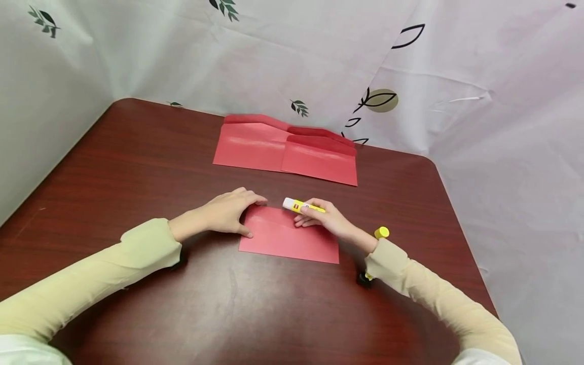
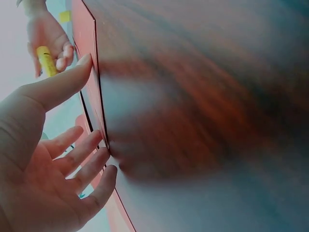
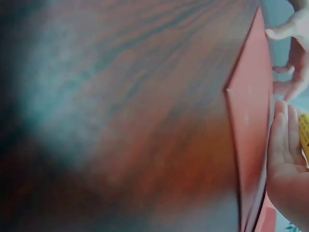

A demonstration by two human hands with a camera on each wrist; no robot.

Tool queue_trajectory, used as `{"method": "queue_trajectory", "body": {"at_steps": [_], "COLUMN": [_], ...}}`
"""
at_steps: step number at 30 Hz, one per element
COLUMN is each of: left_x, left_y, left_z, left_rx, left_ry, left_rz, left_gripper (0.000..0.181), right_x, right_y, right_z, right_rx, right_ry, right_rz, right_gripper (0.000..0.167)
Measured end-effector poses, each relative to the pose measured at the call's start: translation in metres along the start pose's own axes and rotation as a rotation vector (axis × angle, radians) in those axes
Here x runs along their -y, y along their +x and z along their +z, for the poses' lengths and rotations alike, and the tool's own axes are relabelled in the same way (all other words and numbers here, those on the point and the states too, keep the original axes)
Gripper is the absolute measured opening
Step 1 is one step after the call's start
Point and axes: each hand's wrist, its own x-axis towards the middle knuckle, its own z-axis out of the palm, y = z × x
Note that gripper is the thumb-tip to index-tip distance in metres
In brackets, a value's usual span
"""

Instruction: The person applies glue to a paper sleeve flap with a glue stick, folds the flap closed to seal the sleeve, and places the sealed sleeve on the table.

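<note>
A red paper envelope (image 1: 289, 241) lies on the table in front of the person. At its left edge is the left hand (image 1: 228, 210), thumb on the paper and fingers spread around the far left corner; in the left wrist view this hand (image 2: 58, 159) has loosely bent fingers touching the edge. Over the envelope's right part, the right hand (image 1: 329, 219) holds an uncapped yellow glue stick (image 1: 298, 206) between thumb and fingers, its white end pointing left. The glue stick's underside contact with the paper cannot be made out. In the right wrist view the glue stick (image 3: 304, 133) shows only partly.
Two more red envelopes (image 1: 251, 147) with raised flaps lie side by side near the table's far edge. A yellow cap (image 1: 381, 232) stands beside the right wrist. The brown wooden table (image 1: 114, 167) meets a white leaf-patterned sheet (image 1: 255, 61) behind.
</note>
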Motion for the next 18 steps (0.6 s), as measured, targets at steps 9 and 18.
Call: {"method": "queue_trajectory", "body": {"at_steps": [9, 18], "left_x": [0.002, 0.006], "left_y": [0.003, 0.010], "left_z": [0.002, -0.001], "left_rx": [-0.006, 0.058], "left_ry": [0.009, -0.064], "left_rz": [-0.015, -0.006], "left_gripper": [0.080, 0.084], "right_x": [-0.004, -0.004], "right_y": [-0.001, -0.002], "right_z": [0.003, -0.002], "right_rx": [0.016, 0.077], "right_ry": [-0.155, -0.067], "right_rz": [-0.014, 0.009], "right_gripper": [0.025, 0.029]}}
